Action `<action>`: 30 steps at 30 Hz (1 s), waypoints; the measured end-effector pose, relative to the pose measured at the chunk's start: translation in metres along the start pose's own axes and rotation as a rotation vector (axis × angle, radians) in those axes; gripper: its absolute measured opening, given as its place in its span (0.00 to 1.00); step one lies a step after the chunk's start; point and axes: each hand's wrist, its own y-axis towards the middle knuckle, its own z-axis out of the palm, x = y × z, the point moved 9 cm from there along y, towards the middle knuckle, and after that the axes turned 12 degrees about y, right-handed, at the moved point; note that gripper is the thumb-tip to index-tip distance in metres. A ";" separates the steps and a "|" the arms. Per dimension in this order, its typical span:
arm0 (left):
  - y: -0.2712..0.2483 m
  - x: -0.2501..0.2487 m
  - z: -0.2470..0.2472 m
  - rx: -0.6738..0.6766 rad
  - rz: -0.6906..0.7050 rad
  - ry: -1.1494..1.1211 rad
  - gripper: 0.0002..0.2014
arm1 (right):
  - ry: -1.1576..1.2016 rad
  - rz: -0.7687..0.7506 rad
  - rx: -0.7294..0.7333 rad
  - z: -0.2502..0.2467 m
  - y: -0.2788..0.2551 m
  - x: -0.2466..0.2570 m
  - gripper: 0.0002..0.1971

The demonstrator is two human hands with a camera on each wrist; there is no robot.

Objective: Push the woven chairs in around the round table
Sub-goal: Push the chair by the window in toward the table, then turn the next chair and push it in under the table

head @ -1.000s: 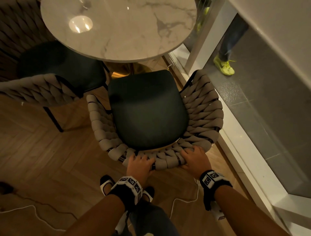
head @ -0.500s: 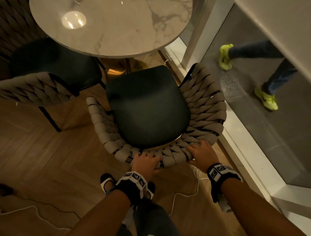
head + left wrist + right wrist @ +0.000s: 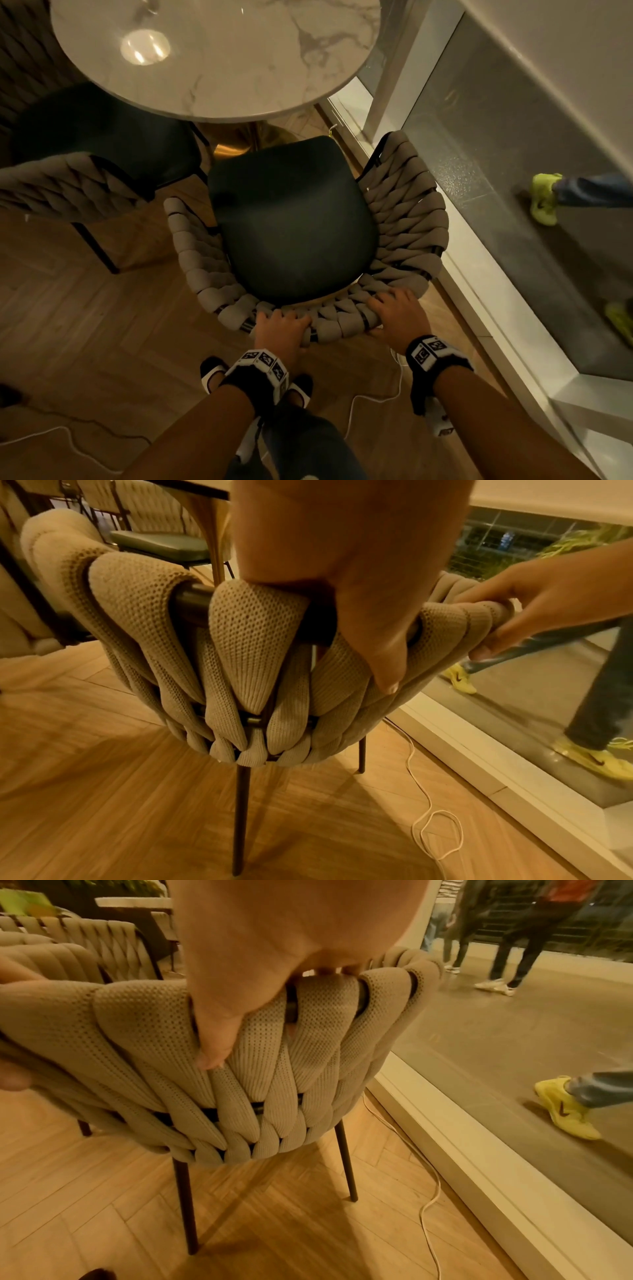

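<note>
Woven beige cord is wrapping the curved back of the chair (image 3: 404,219), and both hands are holding its top rail from behind. The left hand (image 3: 279,327) is curling its fingers (image 3: 383,653) over the rail near the middle of the back, with the thumb pressing down the outer weave. The right hand (image 3: 397,315) is gripping the same rail further toward the window side, fingers (image 3: 212,1042) wrapping round the cord in the same way.

The chair is standing on the wooden floor (image 3: 85,325) with the front edge of its dark seat cushion (image 3: 291,219) near the edge of the round marble bench (image 3: 239,68) but not yet under it. A second woven chair (image 3: 68,185) is sitting to the left, its seat partly under the top.

Judging by the thin metal legs (image 3: 346,1164), the chair is probably fairly light and should slide, though the legs could catch on the floor joints. The cord is giving softly under the fingers, so the stiff rail beneath it looks like the right place to push. A white cable (image 3: 431,1191) is lying on the floor just beside the rear leg and could snag.
</note>
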 end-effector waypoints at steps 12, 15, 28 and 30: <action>-0.006 0.005 -0.010 -0.078 0.062 -0.043 0.28 | -0.035 0.094 -0.025 -0.004 0.000 0.010 0.28; -0.025 0.029 -0.010 -0.182 0.068 -0.125 0.34 | -0.015 0.106 0.031 0.003 0.001 0.033 0.28; -0.224 0.291 0.158 0.266 -0.384 -0.616 0.25 | 0.187 -0.184 0.172 0.005 0.070 0.332 0.34; -0.265 0.333 0.191 0.381 -0.430 -0.600 0.23 | 0.198 -0.203 0.174 0.010 0.082 0.382 0.32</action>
